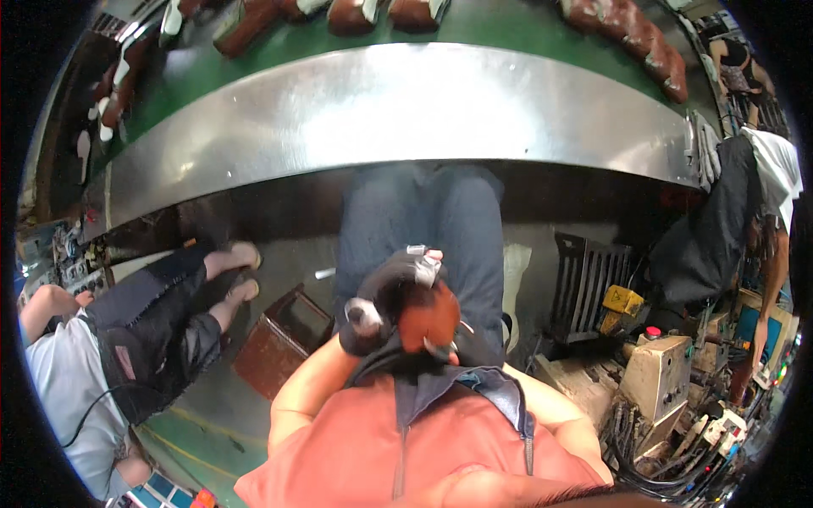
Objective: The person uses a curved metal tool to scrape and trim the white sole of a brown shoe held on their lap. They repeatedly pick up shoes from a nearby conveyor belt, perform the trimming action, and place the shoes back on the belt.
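Note:
Above my lap I hold a brown leather shoe upper [429, 317], blurred by motion; its far end is rounded. My left hand [385, 296], in a dark glove with pale wrapped fingertips, closes round its left and far side. At the near right edge, my right hand [470, 345] also wears a dark glove. Only part of it shows, with pale fingertips pressed against the brown leather. Whether it grips a small tool as well, I cannot make out. A dark blue apron [432, 391] lies under the piece.
Ahead runs a shiny metal ledge [406, 110] beside a green belt [305, 42] bearing several brown shoes [351, 15]. A brown box-like stool [284, 339] and a seated person [127, 347] are at left. Machinery [656, 377], a slatted black crate [589, 288] and another person [771, 195] occupy the right.

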Motion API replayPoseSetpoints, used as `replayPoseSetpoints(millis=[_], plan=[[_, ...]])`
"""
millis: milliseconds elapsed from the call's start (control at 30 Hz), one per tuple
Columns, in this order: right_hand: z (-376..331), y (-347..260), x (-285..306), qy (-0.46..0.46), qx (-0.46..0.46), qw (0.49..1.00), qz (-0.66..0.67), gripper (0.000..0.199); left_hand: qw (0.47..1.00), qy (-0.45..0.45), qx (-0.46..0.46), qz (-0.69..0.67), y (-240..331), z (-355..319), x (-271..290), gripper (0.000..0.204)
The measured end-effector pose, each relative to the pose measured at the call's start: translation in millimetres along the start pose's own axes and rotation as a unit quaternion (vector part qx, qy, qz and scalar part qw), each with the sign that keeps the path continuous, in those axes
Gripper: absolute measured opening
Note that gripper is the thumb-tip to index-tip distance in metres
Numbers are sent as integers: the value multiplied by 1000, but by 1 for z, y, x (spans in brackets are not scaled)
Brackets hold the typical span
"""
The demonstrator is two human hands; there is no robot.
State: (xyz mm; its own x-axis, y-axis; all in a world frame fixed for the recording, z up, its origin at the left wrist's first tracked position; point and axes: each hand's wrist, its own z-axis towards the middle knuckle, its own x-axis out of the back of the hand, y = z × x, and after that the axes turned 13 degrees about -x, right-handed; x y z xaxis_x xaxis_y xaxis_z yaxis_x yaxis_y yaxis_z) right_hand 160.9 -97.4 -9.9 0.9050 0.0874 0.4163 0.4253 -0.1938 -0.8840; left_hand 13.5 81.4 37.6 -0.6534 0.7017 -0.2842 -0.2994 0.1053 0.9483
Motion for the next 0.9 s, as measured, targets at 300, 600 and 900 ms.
replayPoseSetpoints(millis=[300,600,900], plan=[[-73,54,0,-31,66,988,-137,19,997,41,-33,59,-36,-48,-18,71],[-16,-20,48,-56,93,983,-149,39,995,-4,-11,102,23,-13,-15,62],[-44,11,43,-92,144,972,-158,36,974,-7,-120,192,14,-38,-30,47]])
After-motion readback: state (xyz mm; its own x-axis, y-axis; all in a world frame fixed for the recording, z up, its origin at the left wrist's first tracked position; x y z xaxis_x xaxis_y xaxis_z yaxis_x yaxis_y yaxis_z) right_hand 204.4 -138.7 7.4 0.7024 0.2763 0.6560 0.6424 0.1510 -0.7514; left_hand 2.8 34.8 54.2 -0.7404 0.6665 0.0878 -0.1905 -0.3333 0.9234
